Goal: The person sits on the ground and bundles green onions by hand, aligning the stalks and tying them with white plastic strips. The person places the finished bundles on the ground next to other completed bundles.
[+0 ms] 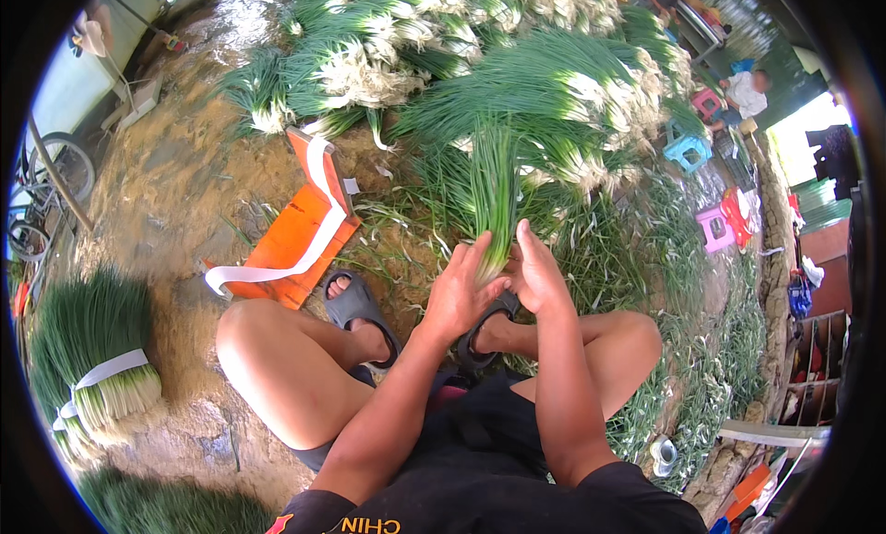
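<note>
A small bunch of green onions (495,181) stands upright before me, leaves pointing away. My left hand (457,288) is closed around its pale lower end. On the other side, my right hand (543,274) is cupped close to the stems, with one digit raised. Some of its fingers are tucked by the bunch, so whether they grip it is hidden. Left of my feet sits an orange wooden frame (277,247) made of joined boards. A long white strip (315,247) is draped along it. Beyond my hands lies a large heap of green onions (512,84) with white roots.
Tied green onion bundles (111,375) stand at left, with more leaves (166,503) below. Loose trimmings (699,368) cover the ground at right, where a tape roll (664,456) lies. Blue (686,146) and pink (716,228) stools stand farther off, near a seated person (746,94).
</note>
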Tool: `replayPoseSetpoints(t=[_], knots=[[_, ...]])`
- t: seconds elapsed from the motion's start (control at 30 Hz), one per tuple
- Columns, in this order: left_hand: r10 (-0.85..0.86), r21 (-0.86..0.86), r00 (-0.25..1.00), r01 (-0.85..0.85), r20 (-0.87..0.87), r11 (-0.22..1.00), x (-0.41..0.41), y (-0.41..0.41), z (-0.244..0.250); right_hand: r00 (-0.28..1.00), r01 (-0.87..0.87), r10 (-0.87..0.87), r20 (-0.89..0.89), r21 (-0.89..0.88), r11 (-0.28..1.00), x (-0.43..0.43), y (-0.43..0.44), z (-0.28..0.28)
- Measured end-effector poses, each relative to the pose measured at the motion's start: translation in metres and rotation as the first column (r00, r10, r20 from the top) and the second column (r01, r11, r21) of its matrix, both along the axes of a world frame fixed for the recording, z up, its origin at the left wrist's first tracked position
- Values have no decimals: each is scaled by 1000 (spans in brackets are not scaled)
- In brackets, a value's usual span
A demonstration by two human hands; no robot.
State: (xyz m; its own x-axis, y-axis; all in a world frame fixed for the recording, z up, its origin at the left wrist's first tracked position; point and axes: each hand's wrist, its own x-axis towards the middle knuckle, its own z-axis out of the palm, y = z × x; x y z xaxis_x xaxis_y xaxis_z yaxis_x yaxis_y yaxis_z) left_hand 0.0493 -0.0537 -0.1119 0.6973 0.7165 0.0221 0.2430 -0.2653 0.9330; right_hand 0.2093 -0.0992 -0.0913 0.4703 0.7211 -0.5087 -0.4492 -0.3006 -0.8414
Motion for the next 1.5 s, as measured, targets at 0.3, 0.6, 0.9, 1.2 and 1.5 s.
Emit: replayPoseSetpoints(t=[0.3, 0.6, 0.9, 1.2, 1.5], knots=[[347, -770, 806, 197, 479, 607, 12, -1, -4, 989, 111, -61, -133, 407, 906, -5, 3, -6], [218, -795, 850, 317, 480, 517, 4, 0, -11, 770, -107, 185, 610, -161, 981, -9, -10, 4], [315, -854, 848, 262, 426, 449, 4, 7, -12, 933, -57, -43, 358, 265, 963, -15, -31, 15], [386, -880, 825, 254, 414, 401, 4, 5, -16, 845, -524, 483, 229, 180, 833, -26, -48, 44], [432, -864, 798, 205, 420, 460, 6, 8, 0, 979, -61, -38, 202, 460, 886, 19, -76, 67]])
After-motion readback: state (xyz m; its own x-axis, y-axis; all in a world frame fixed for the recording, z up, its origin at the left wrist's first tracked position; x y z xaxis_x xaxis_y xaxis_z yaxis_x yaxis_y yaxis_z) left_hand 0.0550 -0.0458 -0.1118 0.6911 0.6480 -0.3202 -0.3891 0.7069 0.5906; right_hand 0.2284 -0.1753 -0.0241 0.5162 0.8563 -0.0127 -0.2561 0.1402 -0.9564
